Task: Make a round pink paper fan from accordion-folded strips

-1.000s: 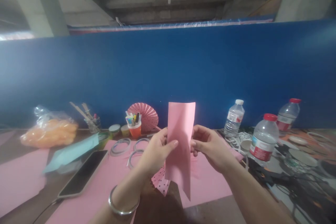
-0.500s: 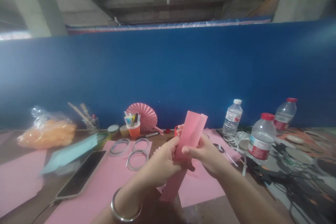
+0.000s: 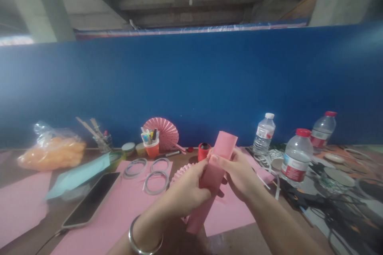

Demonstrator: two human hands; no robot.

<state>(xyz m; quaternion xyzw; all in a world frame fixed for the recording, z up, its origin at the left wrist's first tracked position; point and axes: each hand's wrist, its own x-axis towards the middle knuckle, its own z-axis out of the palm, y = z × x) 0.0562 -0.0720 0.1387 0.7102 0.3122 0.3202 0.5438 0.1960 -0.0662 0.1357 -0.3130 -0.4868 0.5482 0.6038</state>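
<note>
A folded strip of pink paper (image 3: 213, 173) slants up between my hands, above the table. My left hand (image 3: 191, 189) grips its middle from the left side, with a silver bangle (image 3: 145, 239) round the wrist. Higher up, my right hand (image 3: 239, 175) pinches the strip with the thumb pressed flat on its face; the fingers behind are mostly hidden. Partly covered by my left hand is a pleated pink paper piece (image 3: 182, 173). Below and behind the strip lies a pink sheet (image 3: 229, 217).
Rolls of tape (image 3: 156, 182), a phone (image 3: 92, 199) and a pink paper fan (image 3: 163, 132) are to the left, with an orange cup (image 3: 152, 148) of pens. A red container (image 3: 204, 152) stands behind my hands. Water bottles (image 3: 297, 157) and black cables (image 3: 335, 211) crowd the right.
The strip's loose upper flap has come down, so it looks narrower and flatter. My right thumb has moved up along it. The red container behind shows more.
</note>
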